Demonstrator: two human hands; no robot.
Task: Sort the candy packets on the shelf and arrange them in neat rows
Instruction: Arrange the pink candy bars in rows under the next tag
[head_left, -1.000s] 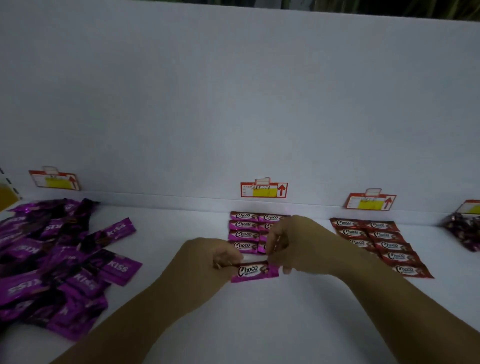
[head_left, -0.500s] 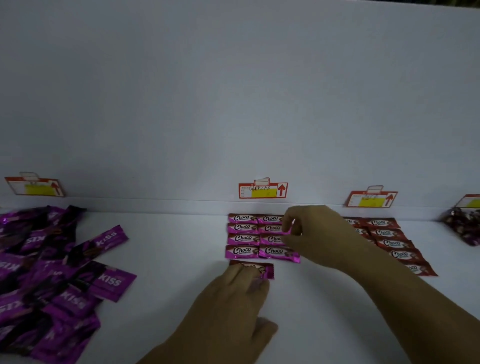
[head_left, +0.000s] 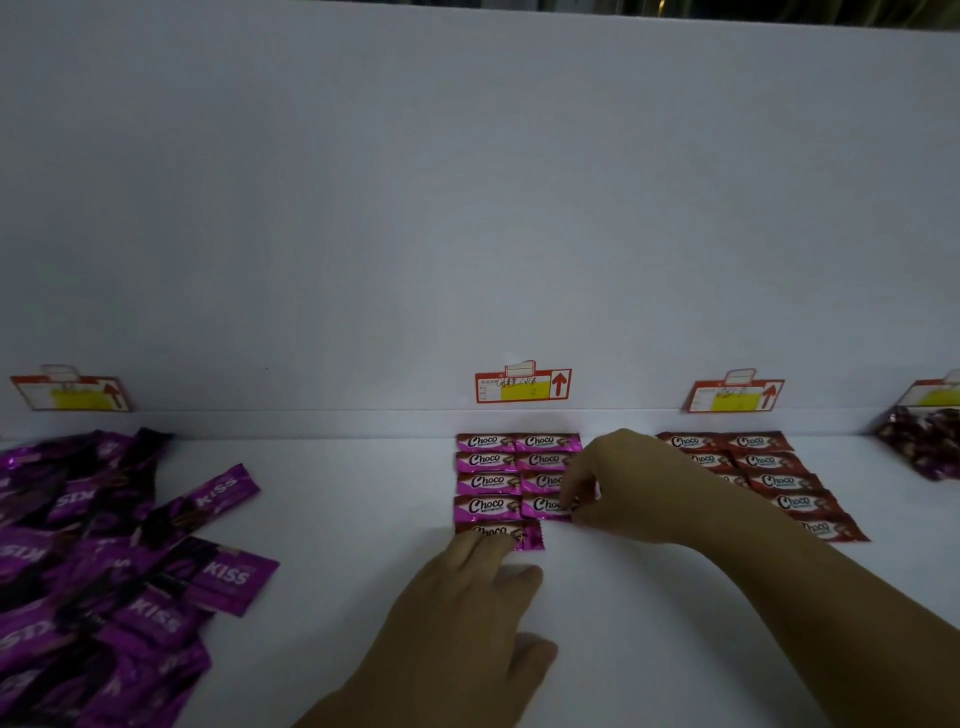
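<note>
Head view: left hand lies flat, pressing front packet; right hand pinches row packet. Square edges before releasing.

On the shelf, the Kiss heap lies left, one Choco grid mid-shelf, a second Choco grid to its right (a further heap beyond that). Tags hang on the wall behind.

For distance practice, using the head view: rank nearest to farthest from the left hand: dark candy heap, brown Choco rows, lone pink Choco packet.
1. Lone pink Choco packet: under the left hand.
2. Brown Choco rows: right.
3. Dark candy heap: far right.
</note>
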